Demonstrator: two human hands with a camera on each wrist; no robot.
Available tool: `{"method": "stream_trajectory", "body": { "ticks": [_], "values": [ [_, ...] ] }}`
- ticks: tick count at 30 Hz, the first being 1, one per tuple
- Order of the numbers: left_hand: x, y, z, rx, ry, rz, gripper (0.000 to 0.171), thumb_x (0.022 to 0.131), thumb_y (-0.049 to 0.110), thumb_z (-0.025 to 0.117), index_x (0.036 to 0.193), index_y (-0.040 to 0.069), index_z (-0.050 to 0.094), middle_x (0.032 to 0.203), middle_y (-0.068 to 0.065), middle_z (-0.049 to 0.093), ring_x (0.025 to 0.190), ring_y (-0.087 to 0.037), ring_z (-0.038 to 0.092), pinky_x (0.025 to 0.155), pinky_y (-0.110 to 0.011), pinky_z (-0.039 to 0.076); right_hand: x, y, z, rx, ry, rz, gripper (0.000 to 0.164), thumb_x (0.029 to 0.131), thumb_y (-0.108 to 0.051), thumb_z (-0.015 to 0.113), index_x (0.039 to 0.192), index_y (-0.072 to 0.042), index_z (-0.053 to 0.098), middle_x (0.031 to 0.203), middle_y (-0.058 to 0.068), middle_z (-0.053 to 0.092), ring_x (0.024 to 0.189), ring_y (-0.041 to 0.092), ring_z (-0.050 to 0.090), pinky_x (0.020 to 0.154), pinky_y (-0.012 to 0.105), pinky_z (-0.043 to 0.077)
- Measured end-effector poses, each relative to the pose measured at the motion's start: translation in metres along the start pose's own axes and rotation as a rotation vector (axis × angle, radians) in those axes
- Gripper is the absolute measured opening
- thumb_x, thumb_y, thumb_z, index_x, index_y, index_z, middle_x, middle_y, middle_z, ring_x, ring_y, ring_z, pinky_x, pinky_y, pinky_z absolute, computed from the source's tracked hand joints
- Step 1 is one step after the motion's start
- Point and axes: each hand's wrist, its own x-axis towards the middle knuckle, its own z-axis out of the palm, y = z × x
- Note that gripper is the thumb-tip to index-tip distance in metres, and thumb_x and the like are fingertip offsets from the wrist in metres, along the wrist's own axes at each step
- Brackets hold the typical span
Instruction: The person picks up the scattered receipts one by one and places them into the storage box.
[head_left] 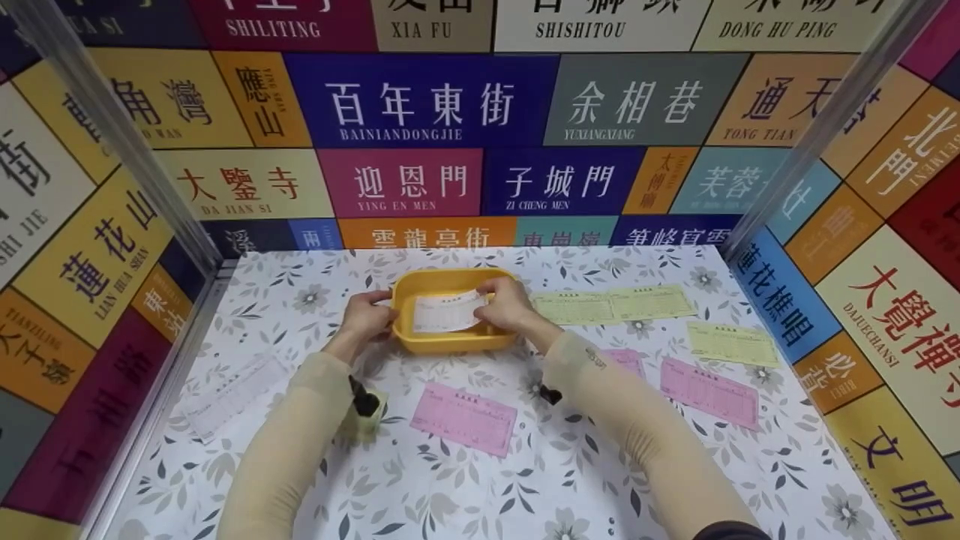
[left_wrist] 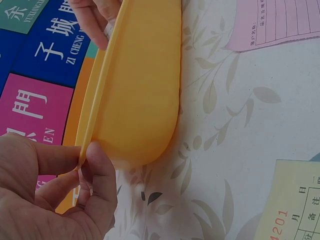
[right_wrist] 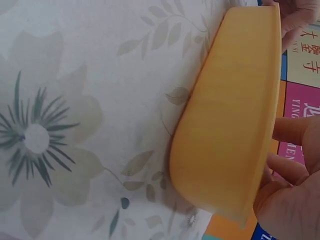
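Observation:
A yellow plastic basin (head_left: 457, 345) stands at the middle of the far part of the table. My left hand (head_left: 367, 319) pinches its left rim, thumb outside and fingertips over the edge, as the left wrist view shows. Inside the basin lies a white printed paper slip (head_left: 446, 312). My right hand (head_left: 508, 304) reaches over the right rim and pinches the slip's right end between thumb and fingers. In the right wrist view the basin's wall (right_wrist: 225, 115) hides the slip and the fingertips of the right hand (right_wrist: 295, 175).
A pink slip (head_left: 465, 418) lies between the forearms, and a yellow slip (head_left: 367, 426) sits partly under the left wrist. Another white slip (head_left: 232, 397) is at the left. To the right lie yellow slips (head_left: 652, 302) and pink slips (head_left: 709, 394). Sign-patterned walls (head_left: 420, 97) enclose the floral-covered table (head_left: 570, 487).

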Motion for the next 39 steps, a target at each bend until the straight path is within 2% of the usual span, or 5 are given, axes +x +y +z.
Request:
{"method": "stream_trajectory", "body": {
  "ticks": [7, 14, 21, 32, 39],
  "values": [
    [-0.001, 0.002, 0.0, 0.001, 0.001, -0.034, 0.068, 0.098, 0.002, 0.063, 0.164, 0.02, 0.06, 0.132, -0.01, 0.067, 0.1, -0.021, 0.067, 0.098, -0.041, 0.064, -0.009, -0.007, -0.018, -0.052, -0.003, 0.02, 0.053, 0.097, -0.014, 0.081, 0.148, -0.004, 0.072, 0.154, 0.016, 0.071, 0.149, 0.037, 0.063, 0.123, 0.051, 0.056],
    [0.001, 0.001, 0.0, 0.009, 0.003, -0.048, 0.069, 0.099, 0.003, 0.063, 0.164, 0.021, 0.059, 0.136, -0.01, 0.067, 0.1, -0.019, 0.067, 0.1, -0.041, 0.064, -0.013, -0.008, -0.036, -0.005, 0.006, -0.028, 0.044, 0.097, -0.013, 0.081, 0.14, -0.003, 0.076, 0.141, 0.02, 0.077, 0.122, 0.034, 0.079, 0.092, 0.041, 0.07],
    [0.0, 0.001, 0.0, 0.014, -0.003, -0.02, 0.07, 0.096, 0.002, 0.063, 0.164, 0.019, 0.059, 0.136, -0.012, 0.069, 0.101, -0.02, 0.07, 0.097, -0.039, 0.066, -0.014, -0.001, -0.061, -0.046, 0.04, -0.132, 0.036, 0.095, -0.013, 0.083, 0.131, -0.005, 0.082, 0.131, 0.018, 0.082, 0.118, 0.036, 0.08, 0.105, 0.048, 0.065],
    [-0.004, -0.003, 0.001, 0.009, 0.006, 0.061, 0.067, 0.097, 0.001, 0.063, 0.163, 0.013, 0.06, 0.113, -0.012, 0.071, 0.077, -0.013, 0.065, 0.096, -0.046, 0.065, -0.015, 0.035, -0.107, -0.057, 0.057, -0.168, 0.041, 0.097, -0.012, 0.08, 0.137, -0.004, 0.078, 0.14, 0.023, 0.078, 0.123, 0.043, 0.079, 0.104, 0.054, 0.066],
    [-0.002, 0.0, 0.002, 0.011, 0.011, 0.003, 0.067, 0.099, 0.003, 0.063, 0.165, 0.015, 0.058, 0.137, -0.013, 0.069, 0.101, -0.02, 0.068, 0.103, -0.044, 0.065, -0.019, 0.066, -0.132, -0.143, 0.063, -0.125, 0.048, 0.096, -0.013, 0.083, 0.142, -0.005, 0.075, 0.145, 0.022, 0.075, 0.131, 0.045, 0.074, 0.11, 0.058, 0.063]
  ]
}}
